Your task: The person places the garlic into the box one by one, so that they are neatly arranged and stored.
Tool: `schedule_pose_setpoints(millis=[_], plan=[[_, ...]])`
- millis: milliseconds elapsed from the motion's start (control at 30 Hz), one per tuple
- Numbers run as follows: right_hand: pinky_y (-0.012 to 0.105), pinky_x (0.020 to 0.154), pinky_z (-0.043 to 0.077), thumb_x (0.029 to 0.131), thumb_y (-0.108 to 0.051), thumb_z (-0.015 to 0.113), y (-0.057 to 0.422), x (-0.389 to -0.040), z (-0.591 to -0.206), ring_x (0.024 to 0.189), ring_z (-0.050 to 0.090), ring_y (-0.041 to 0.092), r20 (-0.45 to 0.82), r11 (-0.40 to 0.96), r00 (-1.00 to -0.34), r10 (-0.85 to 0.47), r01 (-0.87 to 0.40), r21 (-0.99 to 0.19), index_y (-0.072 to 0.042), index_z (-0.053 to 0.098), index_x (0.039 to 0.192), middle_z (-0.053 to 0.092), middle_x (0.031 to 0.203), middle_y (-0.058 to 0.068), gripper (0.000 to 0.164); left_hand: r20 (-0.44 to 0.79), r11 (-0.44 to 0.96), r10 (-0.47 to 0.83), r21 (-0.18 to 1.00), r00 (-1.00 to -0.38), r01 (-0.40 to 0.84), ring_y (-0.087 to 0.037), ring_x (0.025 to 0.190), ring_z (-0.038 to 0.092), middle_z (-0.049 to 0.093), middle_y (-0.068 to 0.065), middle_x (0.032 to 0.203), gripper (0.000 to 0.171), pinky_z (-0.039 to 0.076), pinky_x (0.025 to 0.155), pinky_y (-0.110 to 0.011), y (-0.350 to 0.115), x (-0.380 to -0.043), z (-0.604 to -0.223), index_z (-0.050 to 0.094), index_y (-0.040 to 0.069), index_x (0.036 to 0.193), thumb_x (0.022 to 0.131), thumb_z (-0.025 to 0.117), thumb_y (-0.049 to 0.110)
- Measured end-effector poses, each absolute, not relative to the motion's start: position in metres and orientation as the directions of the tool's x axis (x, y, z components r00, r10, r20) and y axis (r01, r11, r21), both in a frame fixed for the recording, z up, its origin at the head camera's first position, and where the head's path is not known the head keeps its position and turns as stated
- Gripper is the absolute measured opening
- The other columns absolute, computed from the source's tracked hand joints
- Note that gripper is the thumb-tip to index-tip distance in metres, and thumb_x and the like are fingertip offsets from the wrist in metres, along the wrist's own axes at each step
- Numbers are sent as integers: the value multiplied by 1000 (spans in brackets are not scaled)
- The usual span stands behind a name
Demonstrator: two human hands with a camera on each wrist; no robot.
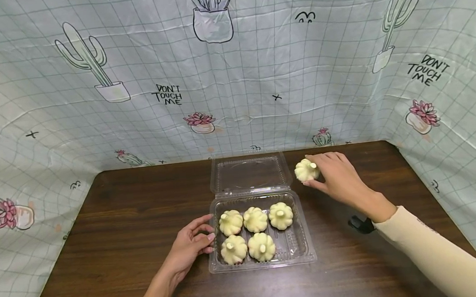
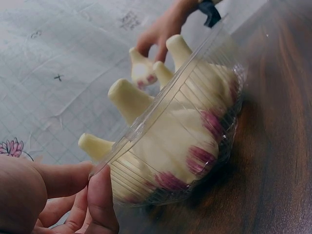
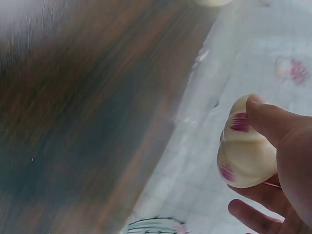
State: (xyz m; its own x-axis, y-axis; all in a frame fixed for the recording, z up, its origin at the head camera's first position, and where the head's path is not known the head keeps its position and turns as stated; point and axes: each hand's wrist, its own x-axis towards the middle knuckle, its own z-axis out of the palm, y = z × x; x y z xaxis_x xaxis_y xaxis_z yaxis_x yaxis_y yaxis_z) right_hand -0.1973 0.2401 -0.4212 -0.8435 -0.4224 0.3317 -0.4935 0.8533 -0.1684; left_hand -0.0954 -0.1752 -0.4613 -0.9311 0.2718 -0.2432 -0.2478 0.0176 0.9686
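Note:
My right hand (image 1: 337, 177) holds a cream garlic bulb (image 1: 306, 170) between thumb and fingers, right of the open lid. In the right wrist view this garlic bulb (image 3: 247, 151) shows purple streaks on its cloves. At the left side of a clear plastic clamshell container (image 1: 304, 237), my left hand (image 1: 189, 247) pinches the rim with thumb and forefinger. Inside the container sit several garlic bulbs in two rows, stems upward, such as the front-left bulb (image 1: 233, 250). The front-right part of the container holds no bulb.
The hinged clear lid (image 1: 248, 173) lies folded back behind the container. Everything is on a dark wooden table (image 1: 141, 209). A white grid-patterned cloth (image 1: 231, 73) with cactus drawings hangs behind and at both sides.

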Motion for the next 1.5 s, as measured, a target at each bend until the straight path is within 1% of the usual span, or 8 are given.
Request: schedule_pose_setpoints(millis=[333,567,633,733,900,1067,1233,1500], plan=[[55,108,42,81,-30,93,230,-161,-405,113,62,38,431,802,-766,-477,-580,-143,0,62,141,71,130,18,74,-249,19,270,967,-930,-254,-6,83,61,55,-10,119,59,59,74,-19,-174,-94,-460,35,-8,159,106,59,-2],[53,104,45,78,-37,92,225,-143,-400,110,63,37,485,751,-687,-541,-654,-88,0,63,139,72,122,15,77,-251,18,267,967,-930,-256,-6,83,61,55,-10,118,59,59,74,-19,-174,-95,-459,35,-8,159,105,59,-2],[53,105,45,78,-40,90,224,-139,-400,111,63,37,491,742,-670,-557,-667,-70,0,64,138,72,121,15,77,-251,17,265,966,-931,-256,-6,82,61,55,-10,117,59,59,73,-19,-174,-95,-459,35,-8,159,105,59,-3],[54,108,44,78,-43,87,223,-135,-401,114,64,36,494,728,-648,-580,-684,-43,0,64,137,71,125,14,76,-248,14,265,967,-932,-253,-6,82,61,56,-10,117,59,59,73,-19,-174,-96,-460,35,-9,158,105,59,-3],[55,112,43,80,-45,82,220,-127,-402,116,65,34,505,691,-597,-623,-723,-1,-1,64,137,71,128,11,74,-246,11,266,968,-932,-253,-5,82,61,56,-10,116,59,59,73,-19,-174,-95,-460,35,-9,158,105,59,-4],[54,110,45,79,-42,83,216,-120,-402,114,64,34,524,653,-545,-655,-757,29,-1,64,137,71,128,10,74,-247,12,261,967,-933,-253,-5,82,61,56,-10,116,58,59,73,-19,-174,-95,-460,36,-9,158,105,59,-4],[53,110,45,77,-41,85,212,-113,-404,115,63,33,519,634,-526,-674,-772,41,-2,64,137,70,130,10,75,-246,15,258,968,-934,-251,-5,82,61,56,-10,116,58,60,73,-19,-174,-95,-461,36,-9,158,105,59,-4],[51,109,46,80,-46,79,210,-107,-410,114,64,31,533,597,-481,-696,-800,56,-2,64,137,70,130,9,73,-250,19,259,967,-933,-254,-6,83,61,56,-10,117,59,60,74,-19,-173,-95,-460,35,-9,158,105,59,-3]])
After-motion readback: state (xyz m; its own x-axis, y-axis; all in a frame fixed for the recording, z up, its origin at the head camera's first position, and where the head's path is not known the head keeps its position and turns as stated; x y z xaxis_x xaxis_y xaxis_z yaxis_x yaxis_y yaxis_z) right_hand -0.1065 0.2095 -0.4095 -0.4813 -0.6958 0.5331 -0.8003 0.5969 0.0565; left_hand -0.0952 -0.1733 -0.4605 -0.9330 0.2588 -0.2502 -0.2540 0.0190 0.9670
